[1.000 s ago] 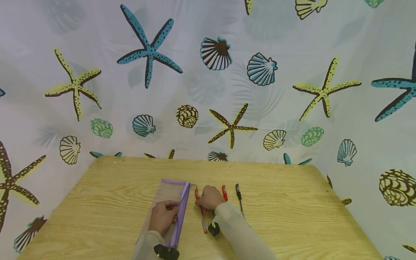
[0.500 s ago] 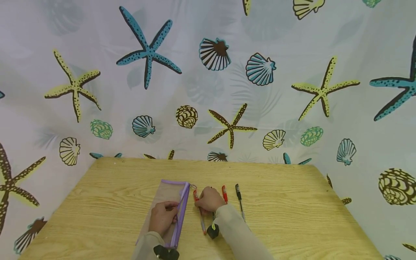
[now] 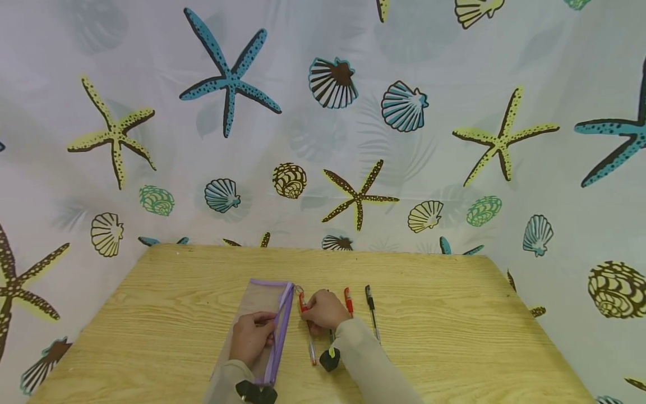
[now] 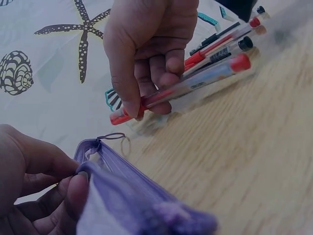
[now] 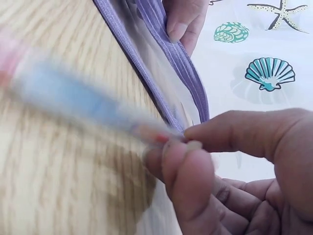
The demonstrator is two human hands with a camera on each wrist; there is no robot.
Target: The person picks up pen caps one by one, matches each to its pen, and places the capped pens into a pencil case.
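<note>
My left hand (image 3: 251, 336) pinches the open zip edge of a see-through pencil pouch (image 3: 281, 342) with purple trim. The left wrist view shows the pouch's mouth (image 4: 105, 159) parted near the zip end. To its right, my right hand (image 3: 325, 310) holds a red gel pen (image 4: 200, 81) between thumb and fingers, near its capped end. That pen slants above the wood, its cap towards the pouch and its other end towards the person. Up close in the right wrist view, the pen's barrel (image 5: 73, 93) is blurred, and the pouch's purple edge lies just beyond the fingertips.
Right of the hands lie another red pen (image 3: 349, 300) and a black pen (image 3: 370, 303). A further black-ended pen (image 4: 244, 45) lies partly beneath the right hand. A shell-and-starfish cloth (image 3: 303, 123) hangs behind the wooden table (image 3: 444, 325).
The held red pen has shifted slightly left towards the pouch, its near end swinging left. The left hand keeps its hold on the pouch edge, almost unmoved.
</note>
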